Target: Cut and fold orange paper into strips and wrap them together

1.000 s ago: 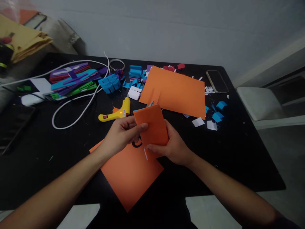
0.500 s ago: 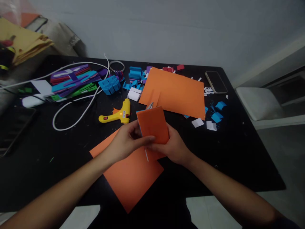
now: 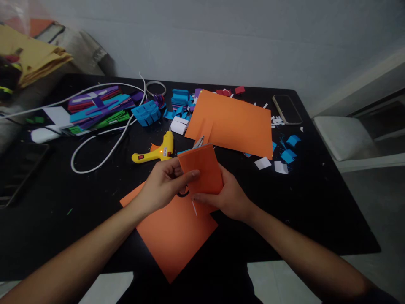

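Observation:
Between my two hands I hold a folded piece of orange paper [image 3: 202, 169] upright, with a thin blue edge showing along its top. My left hand [image 3: 167, 179] pinches its left side, thumb on the front face. My right hand [image 3: 228, 194] grips the lower right side, thumb across the bottom. Behind the folded paper a pair of scissors [image 3: 200, 142] lies partly hidden; its blade tips show above and a dark handle loop below. Under my hands an orange sheet [image 3: 177, 240] lies on the black table [image 3: 284, 219].
A yellow glue gun [image 3: 153, 154] with a lit light lies left of my hands. Beyond are another orange sheet [image 3: 237, 122], a white cable [image 3: 95, 171], bundled coloured paper strips [image 3: 101, 105] and a folded blue paper piece [image 3: 147, 112]. At right are paper scraps [image 3: 287, 156] and a phone [image 3: 287, 109].
The folded orange paper has shifted slightly left and tilted. My left thumb has moved up along its face, and a dark scissors handle now shows beneath my left hand.

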Motion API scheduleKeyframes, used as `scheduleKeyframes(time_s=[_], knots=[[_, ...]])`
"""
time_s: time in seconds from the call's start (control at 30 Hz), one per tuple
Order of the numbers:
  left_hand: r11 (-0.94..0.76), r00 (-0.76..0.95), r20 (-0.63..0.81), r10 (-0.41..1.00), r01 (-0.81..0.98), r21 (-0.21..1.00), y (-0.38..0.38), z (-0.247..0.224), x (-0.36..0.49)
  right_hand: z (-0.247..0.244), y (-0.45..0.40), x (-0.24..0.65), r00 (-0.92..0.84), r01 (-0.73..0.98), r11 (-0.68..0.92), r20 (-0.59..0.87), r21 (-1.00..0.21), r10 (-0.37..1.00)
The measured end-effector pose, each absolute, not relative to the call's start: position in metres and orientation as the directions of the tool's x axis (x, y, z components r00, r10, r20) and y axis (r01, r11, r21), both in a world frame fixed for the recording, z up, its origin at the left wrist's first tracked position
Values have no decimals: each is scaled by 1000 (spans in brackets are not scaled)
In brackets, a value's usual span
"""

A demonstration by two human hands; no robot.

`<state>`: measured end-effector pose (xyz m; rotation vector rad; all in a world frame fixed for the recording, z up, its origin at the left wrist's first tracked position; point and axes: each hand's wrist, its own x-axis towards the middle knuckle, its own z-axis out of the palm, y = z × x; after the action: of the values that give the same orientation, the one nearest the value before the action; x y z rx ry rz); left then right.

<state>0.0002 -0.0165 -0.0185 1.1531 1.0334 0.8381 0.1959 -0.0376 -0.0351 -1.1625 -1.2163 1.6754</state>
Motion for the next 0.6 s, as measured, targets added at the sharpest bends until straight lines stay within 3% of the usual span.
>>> scheduleKeyframes(time_s=[0.6], knots=[[203,314,-203,928,33,979,-14,-17,0,-35,-36,196,-315,-73,-275,-239,-959,918]])
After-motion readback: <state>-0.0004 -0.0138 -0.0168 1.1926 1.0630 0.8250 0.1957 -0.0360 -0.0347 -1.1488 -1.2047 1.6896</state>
